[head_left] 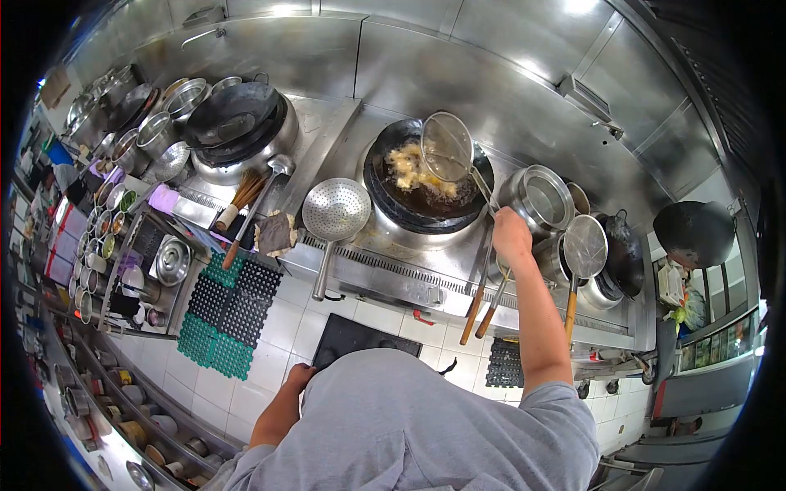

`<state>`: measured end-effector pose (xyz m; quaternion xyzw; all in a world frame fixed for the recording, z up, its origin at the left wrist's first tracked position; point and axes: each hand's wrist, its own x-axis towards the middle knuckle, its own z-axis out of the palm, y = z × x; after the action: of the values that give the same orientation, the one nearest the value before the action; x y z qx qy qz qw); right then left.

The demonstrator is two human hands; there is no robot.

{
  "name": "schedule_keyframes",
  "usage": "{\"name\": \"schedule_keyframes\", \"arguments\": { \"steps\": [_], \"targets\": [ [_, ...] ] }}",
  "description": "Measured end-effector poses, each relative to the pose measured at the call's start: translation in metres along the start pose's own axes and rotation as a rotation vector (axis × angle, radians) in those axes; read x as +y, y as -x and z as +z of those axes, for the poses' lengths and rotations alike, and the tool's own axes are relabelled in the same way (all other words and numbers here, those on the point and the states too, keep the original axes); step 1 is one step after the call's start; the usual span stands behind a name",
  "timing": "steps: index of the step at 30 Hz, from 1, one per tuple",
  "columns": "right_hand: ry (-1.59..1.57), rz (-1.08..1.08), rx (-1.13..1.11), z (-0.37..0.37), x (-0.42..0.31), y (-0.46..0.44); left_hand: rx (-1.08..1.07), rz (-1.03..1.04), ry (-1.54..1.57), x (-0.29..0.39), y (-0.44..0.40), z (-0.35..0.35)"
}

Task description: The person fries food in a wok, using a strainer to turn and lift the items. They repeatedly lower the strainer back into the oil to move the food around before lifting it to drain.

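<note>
My right hand is closed around the handle of a mesh skimmer. The skimmer's round head is tilted over the right side of a wok on the burner. Pale golden pieces of food bubble in dark oil in that wok. My left hand hangs low beside the grey shirt, its fingers curled; anything inside them is hidden. A perforated ladle lies on the stove edge left of the wok, with its handle over the front.
Another wok sits on the left burner. A long-handled ladle, a bamboo brush and a folded cloth lie between the burners. Metal pots and a second mesh skimmer stand at right. A wok hangs at far right.
</note>
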<state>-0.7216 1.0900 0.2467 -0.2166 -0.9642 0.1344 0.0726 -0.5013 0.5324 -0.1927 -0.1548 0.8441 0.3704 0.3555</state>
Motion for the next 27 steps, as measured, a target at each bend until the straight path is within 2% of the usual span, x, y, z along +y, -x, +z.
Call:
{"name": "schedule_keyframes", "arguments": {
  "steps": [9,13,15,17,18,20,21,23,27],
  "targets": [
    [0.158,0.086,0.008,-0.009,0.036,-0.04,0.008,-0.02,0.127,-0.013,0.001,0.005],
    [0.056,0.092,-0.001,0.039,0.076,-0.084,0.017,-0.018,0.107,-0.001,0.011,-0.003],
    [0.011,0.06,-0.01,0.09,0.108,-0.115,0.02,-0.006,0.045,-0.01,0.006,0.001],
    [-0.227,-0.098,-0.015,0.146,0.138,-0.14,0.038,-0.005,0.06,-0.006,0.008,0.0],
    [-0.233,-0.103,-0.011,0.144,0.128,-0.132,0.03,-0.019,0.038,0.007,0.021,-0.006],
    [-0.733,0.23,-0.336,0.133,0.09,-0.104,0.024,-0.038,0.0,0.017,0.028,-0.01],
    [-0.734,0.226,-0.338,0.13,0.077,-0.094,0.028,-0.039,0.002,0.016,0.029,-0.009],
    [-1.075,0.374,-0.454,0.127,0.057,-0.079,0.035,-0.011,0.024,0.012,0.029,-0.007],
    [-1.13,0.404,-0.593,0.13,0.042,-0.066,0.044,0.006,-0.04,0.004,0.02,-0.004]
  ]
}}
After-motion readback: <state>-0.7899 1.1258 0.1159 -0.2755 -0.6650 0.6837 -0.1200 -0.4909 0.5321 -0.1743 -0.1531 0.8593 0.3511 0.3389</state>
